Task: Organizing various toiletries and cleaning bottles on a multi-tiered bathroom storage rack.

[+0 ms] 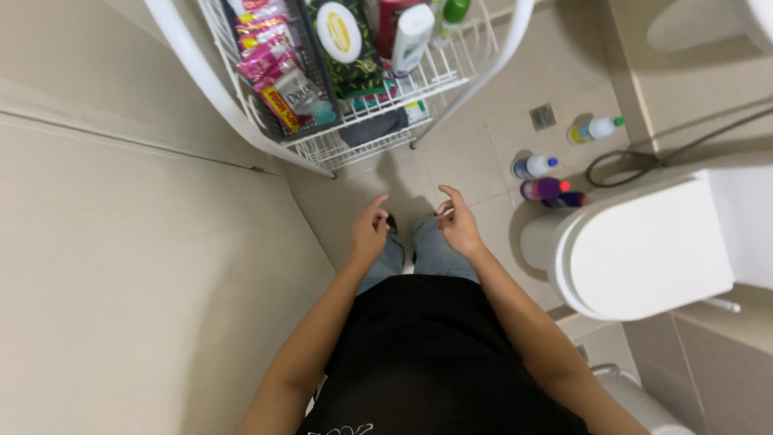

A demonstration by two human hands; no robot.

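Hands empty: left hand (369,229) and right hand (459,223) hang loosely open, fingers curled, above the tiled floor (475,153), near the white wire rack (378,133) of toiletries, white toilet (644,250) at right.

A home bathroom: white toilet (644,250), tiled floor (475,153), toiletries rack (354,137).

Beige tiled floor (451,153). White wire rack (354,137) stands at its far edge (legs on the tiles). Square drain (543,116) beyond. Three bottles (535,167) and a white toilet (644,250) along the right edge.
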